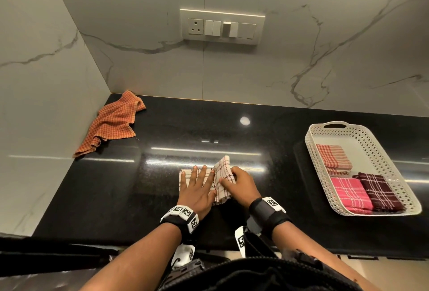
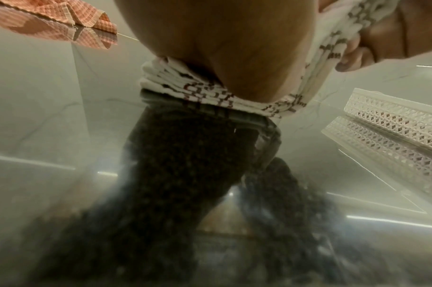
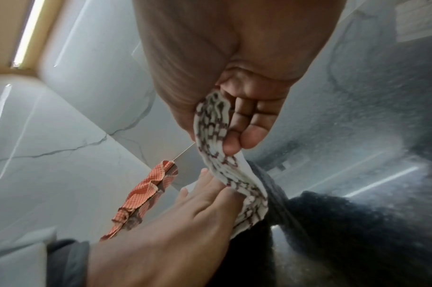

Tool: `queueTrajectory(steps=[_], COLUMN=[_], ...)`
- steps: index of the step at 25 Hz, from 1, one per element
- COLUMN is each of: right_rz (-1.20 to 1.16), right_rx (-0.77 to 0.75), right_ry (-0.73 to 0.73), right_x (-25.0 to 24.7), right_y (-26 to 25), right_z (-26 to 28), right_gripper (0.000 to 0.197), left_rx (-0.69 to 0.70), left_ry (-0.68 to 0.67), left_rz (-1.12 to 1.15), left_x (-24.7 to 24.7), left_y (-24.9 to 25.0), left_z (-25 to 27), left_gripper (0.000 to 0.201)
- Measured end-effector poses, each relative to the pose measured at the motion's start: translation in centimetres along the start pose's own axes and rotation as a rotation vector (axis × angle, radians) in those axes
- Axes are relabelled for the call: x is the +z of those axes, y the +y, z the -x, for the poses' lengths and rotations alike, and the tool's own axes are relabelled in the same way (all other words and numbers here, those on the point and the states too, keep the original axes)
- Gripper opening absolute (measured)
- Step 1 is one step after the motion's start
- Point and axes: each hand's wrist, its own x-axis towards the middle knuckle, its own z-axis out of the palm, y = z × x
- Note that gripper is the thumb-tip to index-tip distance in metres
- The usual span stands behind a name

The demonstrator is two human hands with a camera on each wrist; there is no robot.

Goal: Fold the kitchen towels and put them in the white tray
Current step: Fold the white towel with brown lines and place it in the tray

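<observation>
A white towel with thin red checks [image 1: 220, 170] lies partly folded on the black counter [image 1: 162, 132] in front of me. My left hand [image 1: 197, 184] lies flat on its left half, fingers straight. My right hand [image 1: 236, 181] pinches the raised right half [image 3: 215, 124] between thumb and fingers and holds it up off the counter. The white perforated tray [image 1: 380, 151] stands at the right and holds three folded towels: a red-striped one [image 1: 332, 158], a pink one [image 1: 348, 191] and a dark maroon one [image 1: 378, 191]. An unfolded orange checked towel [image 1: 111, 123] lies crumpled at the back left corner.
Marble walls close the counter at the back and the left. A switch plate with a socket [image 1: 221, 26] sits on the back wall. The counter's front edge runs just below my wrists. Bare black counter lies between the white towel and the tray.
</observation>
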Motion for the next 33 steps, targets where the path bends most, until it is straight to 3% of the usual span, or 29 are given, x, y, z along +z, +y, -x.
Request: queueTrajectory(steps=[5,7,10,12,15,19,24,26,29,30,33], right_rz=[0.026,0.028,0.106,0.208,0.368,0.491,0.347,0.237,0.151,0.130,0.101], right_rx=[-0.048,-0.026,-0.018,-0.035,-0.057,-0.113,-0.127,-0.102,0.047,0.131,0.341], right_ry=[-0.051,-0.040,-0.038,-0.064,-0.101,-0.167,-0.372,-0.287,0.083,0.138,0.025], right_x=[2.2,3.0,3.9,4.6,5.6,7.3,8.1,7.0,5.2,4.8,5.3], right_y=[-2.7,-3.5,-4.6,-5.2,-6.2,-7.0,-6.1,-5.6,-3.6,-2.9,-1.6], right_z=[-0.2,-0.3,-0.5,-0.5,-0.2,0.7,0.7,0.6,0.5,0.6,0.9], right_gripper=[0.012,0.015,0.027,0.030,0.033,0.034,0.024,0.022,0.009,0.012,0.044], left_rx=[0.041,0.083,0.050,-0.024,-0.054,-0.046,-0.049,-0.011,0.014,0.017,0.033], left_ry=[-0.074,-0.045,0.271,0.454,0.359,0.315,0.304,0.265,0.268,0.252,0.196], left_rz=[0.020,0.173,0.640,0.712,0.739,0.722,0.690,0.622,0.551,0.544,0.510], left_x=[-0.7,-1.4,-2.6,-2.1,-1.5,-1.3,-1.0,-1.0,-0.8,-0.7,-0.7], left_y=[-0.1,-0.9,-3.7,-6.3,-7.9,-7.1,-7.5,-7.7,-8.1,-8.2,-8.3], left_z=[0.0,-0.2,0.2,0.8,1.9,2.5,2.6,2.8,2.6,2.7,3.0], left_gripper=[0.089,0.076,0.053,0.046,0.047,0.071,0.060,0.070,0.057,0.057,0.060])
